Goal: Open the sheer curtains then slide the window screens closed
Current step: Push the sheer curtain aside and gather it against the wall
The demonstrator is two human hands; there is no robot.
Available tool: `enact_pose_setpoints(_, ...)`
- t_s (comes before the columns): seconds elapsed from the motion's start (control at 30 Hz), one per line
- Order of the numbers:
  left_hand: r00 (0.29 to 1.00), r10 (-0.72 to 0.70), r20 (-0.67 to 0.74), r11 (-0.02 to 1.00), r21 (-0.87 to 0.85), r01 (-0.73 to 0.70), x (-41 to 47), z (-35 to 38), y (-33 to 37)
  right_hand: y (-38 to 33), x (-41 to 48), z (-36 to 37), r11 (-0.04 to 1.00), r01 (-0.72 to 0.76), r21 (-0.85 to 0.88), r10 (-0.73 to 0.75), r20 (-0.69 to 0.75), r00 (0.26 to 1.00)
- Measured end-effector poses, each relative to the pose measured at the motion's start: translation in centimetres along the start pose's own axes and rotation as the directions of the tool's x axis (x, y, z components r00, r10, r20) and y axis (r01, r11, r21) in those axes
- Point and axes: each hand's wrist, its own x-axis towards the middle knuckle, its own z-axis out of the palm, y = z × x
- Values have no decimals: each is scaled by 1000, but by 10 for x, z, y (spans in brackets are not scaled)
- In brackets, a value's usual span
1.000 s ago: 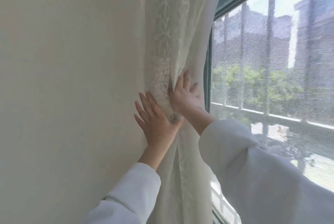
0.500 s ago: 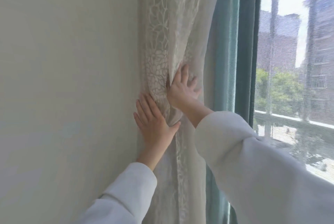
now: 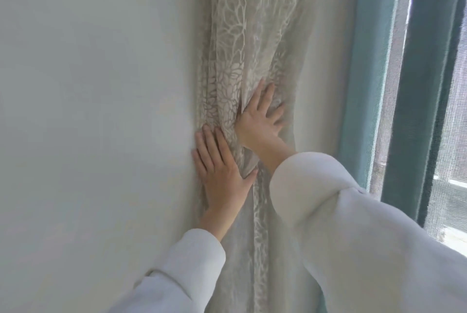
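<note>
A big plain wall (image 3: 88, 110) fills the left side. It is pale and smooth, with soft grey shadows on it. On the right hangs a thick teal drape (image 3: 364, 72), running from top to bottom. Just beside it, further right, stands a dark teal window frame (image 3: 419, 110), upright and a little tilted. Bright daylight comes in past the frame.

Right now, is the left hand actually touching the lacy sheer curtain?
Touching. The head view shows the left hand pressed flat on the gathered sheer curtain beside the wall, its thumb hooked into the folds.
</note>
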Motion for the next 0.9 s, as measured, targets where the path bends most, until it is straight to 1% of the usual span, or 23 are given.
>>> enact_pose_setpoints(0.17, 1000, 0, -4, 1000, 7, 0, 0, 8, -4, 0, 3, 1, 1000, -26, -8, 26, -9, 1000)
enact_pose_setpoints(0.33, 1000, 4, -8, 999, -47, -4, -4, 5, -4, 6, -4, -12, 1000, -11, 12, 10, 80, 997)
enact_pose_setpoints(0.47, 1000, -7, 5, 993, -119, 8, -7, 0, 4, 14, -19, -26, 998, 33, 50, -39, 133, 990)
enact_pose_setpoints(0.67, 995, -31, 94, 972, -230, 52, -21, -12, 33, 25, -42, -46, 995, 14, 94, -28, 148, 989)
enact_pose_setpoints(0.9, 990, -32, 137, 968, -241, 65, -39, -27, 60, 41, -68, -68, 990, 11, 140, -29, 129, 991)
